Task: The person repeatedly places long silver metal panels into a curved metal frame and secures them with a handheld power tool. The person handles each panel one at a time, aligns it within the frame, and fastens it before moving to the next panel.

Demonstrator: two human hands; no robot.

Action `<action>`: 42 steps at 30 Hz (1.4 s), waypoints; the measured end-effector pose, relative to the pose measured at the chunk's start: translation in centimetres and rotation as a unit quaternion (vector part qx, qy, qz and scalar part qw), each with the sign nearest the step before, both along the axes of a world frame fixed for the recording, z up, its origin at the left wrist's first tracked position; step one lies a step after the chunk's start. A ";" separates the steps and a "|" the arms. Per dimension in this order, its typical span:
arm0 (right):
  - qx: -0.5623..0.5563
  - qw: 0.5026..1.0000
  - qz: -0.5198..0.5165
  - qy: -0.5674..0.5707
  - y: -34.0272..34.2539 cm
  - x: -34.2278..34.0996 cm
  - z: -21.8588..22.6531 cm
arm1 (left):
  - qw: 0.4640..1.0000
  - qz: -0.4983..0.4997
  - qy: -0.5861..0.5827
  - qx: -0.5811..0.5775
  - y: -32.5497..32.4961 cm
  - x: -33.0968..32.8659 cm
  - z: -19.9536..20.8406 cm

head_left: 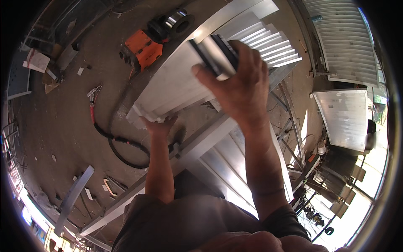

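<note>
My right hand is raised over the pale metal panels, its thumb and fingers closed round a short block with a light middle and dark edges. Motion blurs the block, so its exact kind is unclear. Beneath it lies a stack of long, bent sheet-metal panels, slanting from lower left to upper right, with stepped ridges at the far end. My left hand grips the near left end of this stack; its fingertips are partly hidden by the metal.
An orange wire-feeder unit with a wire spool stands on the floor beyond the panels. A welding torch and its hose curl at left. A metal beam crosses before me. Corrugated panels stand at far right.
</note>
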State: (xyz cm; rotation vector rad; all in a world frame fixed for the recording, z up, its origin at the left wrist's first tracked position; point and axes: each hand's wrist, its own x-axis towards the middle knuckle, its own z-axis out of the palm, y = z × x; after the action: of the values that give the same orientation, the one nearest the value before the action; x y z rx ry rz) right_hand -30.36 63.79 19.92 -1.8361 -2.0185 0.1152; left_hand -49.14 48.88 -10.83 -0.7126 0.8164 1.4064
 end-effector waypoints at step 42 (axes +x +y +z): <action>0.150 0.686 -0.594 0.394 -105.9 67.4 -12.4 | 0.811 -0.545 0.090 0.193 -44.2 51.1 23.8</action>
State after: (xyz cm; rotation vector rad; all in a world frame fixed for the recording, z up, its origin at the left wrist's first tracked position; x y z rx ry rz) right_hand 37.07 -42.06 7.51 -1.9765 -0.0737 0.1371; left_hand 1.94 4.70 12.94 0.2480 0.8291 0.5232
